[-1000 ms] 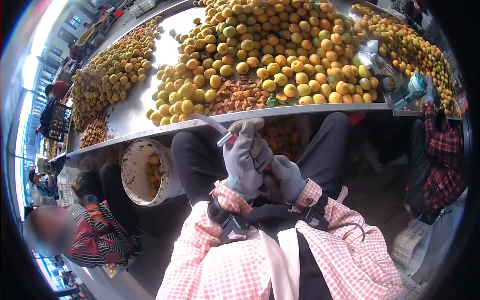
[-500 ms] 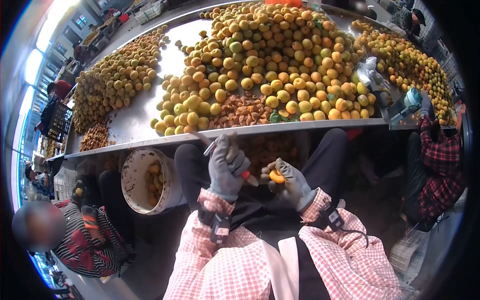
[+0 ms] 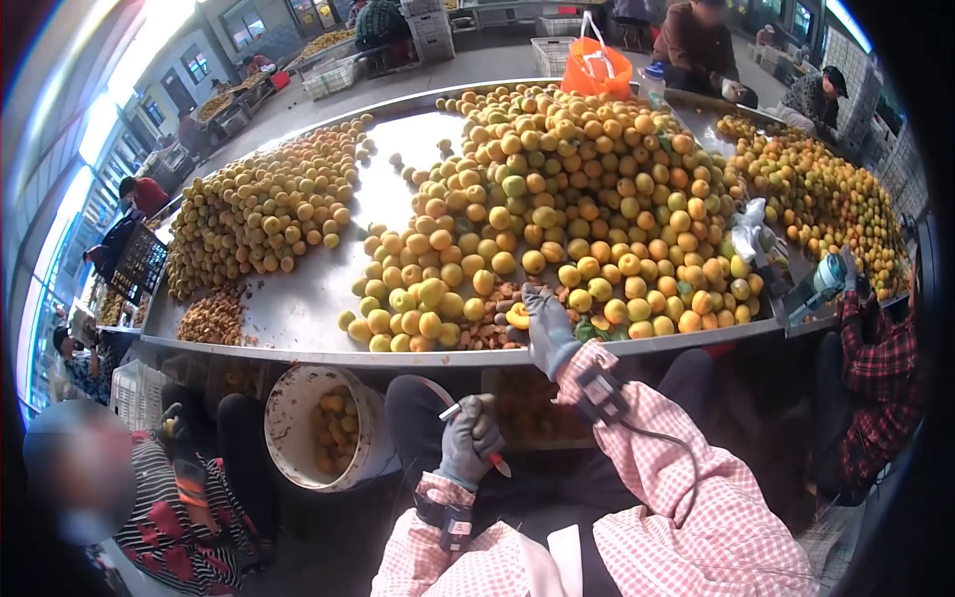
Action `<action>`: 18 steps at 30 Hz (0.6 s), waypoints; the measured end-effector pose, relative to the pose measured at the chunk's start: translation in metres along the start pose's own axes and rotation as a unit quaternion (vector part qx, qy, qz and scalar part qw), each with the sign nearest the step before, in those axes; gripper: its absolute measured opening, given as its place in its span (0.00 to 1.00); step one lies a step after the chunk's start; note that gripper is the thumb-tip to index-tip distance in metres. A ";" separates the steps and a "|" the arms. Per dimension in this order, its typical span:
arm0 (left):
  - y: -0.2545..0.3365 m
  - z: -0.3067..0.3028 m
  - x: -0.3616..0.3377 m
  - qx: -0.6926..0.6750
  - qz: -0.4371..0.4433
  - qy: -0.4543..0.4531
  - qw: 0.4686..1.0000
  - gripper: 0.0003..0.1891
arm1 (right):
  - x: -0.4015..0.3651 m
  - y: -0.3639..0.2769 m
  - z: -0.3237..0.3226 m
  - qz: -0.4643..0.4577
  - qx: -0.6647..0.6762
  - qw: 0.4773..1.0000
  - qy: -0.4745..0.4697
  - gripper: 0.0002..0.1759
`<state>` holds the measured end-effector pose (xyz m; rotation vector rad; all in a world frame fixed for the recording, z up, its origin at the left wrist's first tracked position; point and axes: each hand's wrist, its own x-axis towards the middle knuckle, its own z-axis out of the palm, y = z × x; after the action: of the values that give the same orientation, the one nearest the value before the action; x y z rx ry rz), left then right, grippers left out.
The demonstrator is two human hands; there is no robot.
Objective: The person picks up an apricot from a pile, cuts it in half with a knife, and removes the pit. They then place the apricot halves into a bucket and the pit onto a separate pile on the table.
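Observation:
My left hand [image 3: 470, 441], in a grey glove, is closed round a small knife [image 3: 499, 464] with a red part by its blade; a metallic end sticks out on the other side. It is low in front of my lap, beside the bucket. My right hand [image 3: 547, 328], also gloved, reaches over the table's front edge to the pile of brown pits [image 3: 487, 328]. An opened orange apricot [image 3: 518, 315] is at its fingertips. Around the pits lie many yellow-orange apricots [image 3: 607, 179].
A metal table [image 3: 298, 308] spans the view. Below it stands a white bucket [image 3: 284, 448] holding fruit. An orange bag [image 3: 597, 70] and a bottle [image 3: 653, 82] stand behind the heap. Co-workers sit at left [image 3: 179, 497], right [image 3: 875, 378] and behind.
My right hand has moved up and forward from my lap to the pits with the apricot. My left hand has lowered, keeping the knife. The view has tilted up.

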<state>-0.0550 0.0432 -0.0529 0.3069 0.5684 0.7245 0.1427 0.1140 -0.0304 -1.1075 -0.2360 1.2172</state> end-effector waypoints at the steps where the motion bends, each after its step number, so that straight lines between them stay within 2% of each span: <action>1: -0.004 -0.008 0.003 -0.003 -0.012 0.016 1.000 0.12 | 0.027 0.014 -0.005 -0.004 -0.012 1.000 0.011 0.14; 3: -0.008 -0.024 0.008 -0.027 -0.043 0.009 0.999 0.12 | 0.059 0.036 -0.017 0.010 -0.048 0.998 0.031 0.15; 4: -0.009 -0.029 0.009 -0.035 -0.055 0.004 0.998 0.12 | 0.072 0.047 -0.025 -0.025 -0.069 0.997 0.009 0.15; 6: -0.008 -0.030 0.009 -0.024 -0.048 0.011 0.999 0.12 | 0.034 0.016 -0.003 0.040 -0.049 0.998 0.000 0.15; 8: -0.006 -0.028 0.008 -0.010 -0.045 0.015 0.999 0.12 | 0.028 0.012 -0.002 0.021 -0.041 0.999 -0.016 0.16; 10: -0.005 -0.022 0.012 -0.001 -0.054 0.027 0.998 0.12 | 0.017 0.005 -0.004 0.031 -0.098 0.994 -0.024 0.21; 12: 0.001 -0.011 0.009 0.013 -0.051 0.034 0.998 0.11 | 0.001 0.001 -0.011 0.006 -0.069 0.995 -0.077 0.20; 14: 0.000 -0.013 0.013 0.031 -0.060 0.030 0.997 0.11 | -0.038 -0.014 -0.025 -0.018 -0.121 0.968 -0.221 0.20; 15: -0.002 -0.021 0.014 0.027 -0.049 0.017 0.998 0.11 | -0.058 -0.024 -0.036 0.017 -0.216 0.936 -0.279 0.20; 16: -0.004 -0.027 0.016 0.023 -0.037 0.002 0.999 0.11 | -0.078 -0.020 -0.047 0.114 -0.210 0.940 -0.243 0.20; 17: -0.004 -0.026 0.015 0.036 -0.034 0.028 0.998 0.10 | -0.081 0.014 -0.072 0.118 -0.154 0.954 -0.228 0.19; 18: -0.003 -0.022 0.013 0.038 -0.042 0.025 0.998 0.09 | -0.087 0.021 -0.087 0.202 -0.193 0.942 -0.189 0.17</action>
<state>-0.0578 0.0515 -0.0768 0.3355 0.6529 0.6321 0.1541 -0.0076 -0.0556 -1.2888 -0.5821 1.8072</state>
